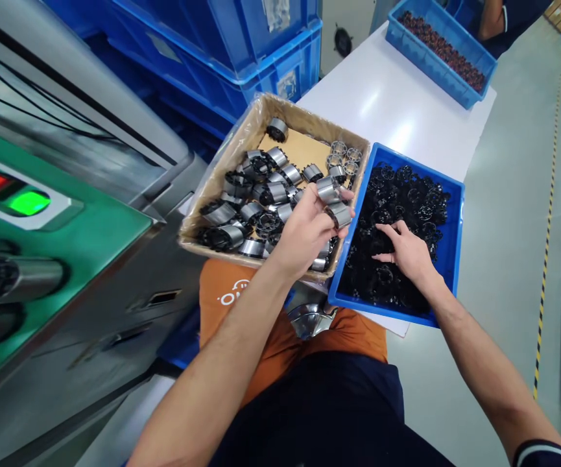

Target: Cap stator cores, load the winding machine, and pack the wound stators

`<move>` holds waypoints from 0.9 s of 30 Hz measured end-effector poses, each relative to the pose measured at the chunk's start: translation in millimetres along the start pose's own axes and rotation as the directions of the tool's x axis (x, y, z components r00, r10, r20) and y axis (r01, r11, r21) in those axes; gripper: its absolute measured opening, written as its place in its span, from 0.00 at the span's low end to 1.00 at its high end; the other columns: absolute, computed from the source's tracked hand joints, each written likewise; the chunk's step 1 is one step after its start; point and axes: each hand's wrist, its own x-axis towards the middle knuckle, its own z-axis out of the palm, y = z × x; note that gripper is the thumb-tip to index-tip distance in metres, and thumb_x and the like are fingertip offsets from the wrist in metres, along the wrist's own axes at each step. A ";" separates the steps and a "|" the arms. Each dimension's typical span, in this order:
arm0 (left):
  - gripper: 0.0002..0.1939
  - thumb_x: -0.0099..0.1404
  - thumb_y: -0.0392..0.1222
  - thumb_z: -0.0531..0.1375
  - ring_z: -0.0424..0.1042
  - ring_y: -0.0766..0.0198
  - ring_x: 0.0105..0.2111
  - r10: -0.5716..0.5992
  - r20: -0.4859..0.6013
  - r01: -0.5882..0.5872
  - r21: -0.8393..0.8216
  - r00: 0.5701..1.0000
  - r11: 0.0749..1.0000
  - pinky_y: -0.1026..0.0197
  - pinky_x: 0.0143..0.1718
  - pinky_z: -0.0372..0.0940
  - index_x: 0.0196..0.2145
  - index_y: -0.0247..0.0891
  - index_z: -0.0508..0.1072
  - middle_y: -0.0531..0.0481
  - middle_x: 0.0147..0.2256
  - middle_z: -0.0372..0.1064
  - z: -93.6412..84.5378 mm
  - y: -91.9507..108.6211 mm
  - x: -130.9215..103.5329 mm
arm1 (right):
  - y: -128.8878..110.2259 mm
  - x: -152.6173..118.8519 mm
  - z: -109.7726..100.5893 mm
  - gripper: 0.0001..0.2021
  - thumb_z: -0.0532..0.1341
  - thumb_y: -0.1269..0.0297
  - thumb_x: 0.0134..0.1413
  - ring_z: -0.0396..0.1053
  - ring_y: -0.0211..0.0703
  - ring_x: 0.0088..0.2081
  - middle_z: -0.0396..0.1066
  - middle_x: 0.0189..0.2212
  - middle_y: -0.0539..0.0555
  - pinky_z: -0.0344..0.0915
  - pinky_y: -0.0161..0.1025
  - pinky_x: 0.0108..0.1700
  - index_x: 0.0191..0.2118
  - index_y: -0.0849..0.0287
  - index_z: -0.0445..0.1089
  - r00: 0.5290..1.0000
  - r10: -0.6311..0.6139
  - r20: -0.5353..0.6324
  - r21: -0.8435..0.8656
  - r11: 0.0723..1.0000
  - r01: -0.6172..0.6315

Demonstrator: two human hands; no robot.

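Note:
My left hand (pixel 309 227) is closed around two silver motor stator cores, an upper one (pixel 327 190) and a lower one (pixel 338 215). It is above the right side of a plastic-lined cardboard box (pixel 246 120). More silver cores with black toothed ends (pixel 270 192) lie heaped in that box. My right hand (pixel 404 250) reaches into a blue tray (pixel 456 240) full of black plastic ring-shaped parts (pixel 397 188). Its thumb and fingers are apart over the black parts, and no part shows between them.
Bare stacked metal rings (pixel 343 155) stand in the box's far right corner. Beyond, a blue bin (pixel 438 52) of small reddish-brown parts sits on the white table (pixel 368 97), near another person's arm (pixel 491 19). Blue crates (pixel 280 58) rise behind; a green machine panel (pixel 90 220) is at left.

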 end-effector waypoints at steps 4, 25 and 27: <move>0.17 0.71 0.55 0.72 0.81 0.55 0.45 0.081 0.015 -0.079 -0.060 0.997 0.995 0.61 0.30 0.70 0.48 0.44 0.76 0.41 0.55 0.81 -9.7 -2.1 -0.3 | -2.4 7.3 -6.0 0.34 0.81 0.55 0.62 0.83 0.61 0.53 0.76 0.60 0.59 0.83 0.54 0.55 0.71 0.48 0.75 0.999 -0.016 -0.042 0.092 0.996 0.020; 0.26 0.83 0.74 0.61 0.70 0.65 0.25 0.220 0.104 -0.240 0.254 0.970 0.937 0.65 0.20 0.55 0.53 0.48 0.77 0.53 0.30 0.69 -16.6 -19.0 -9.9 | -21.9 24.9 -43.6 0.15 0.67 0.47 0.77 0.80 0.53 0.48 0.86 0.49 0.55 0.76 0.53 0.59 0.52 0.52 0.83 0.957 0.014 -0.289 0.457 0.881 0.125; 0.26 0.84 0.73 0.60 0.70 0.64 0.27 0.228 0.102 -0.246 0.245 0.968 0.938 0.64 0.23 0.60 0.51 0.47 0.75 0.54 0.31 0.69 -14.2 -17.9 -10.1 | -19.5 26.5 -40.5 0.15 0.62 0.48 0.80 0.79 0.51 0.44 0.85 0.43 0.55 0.75 0.51 0.55 0.46 0.52 0.79 0.953 0.078 -0.292 0.426 0.903 0.057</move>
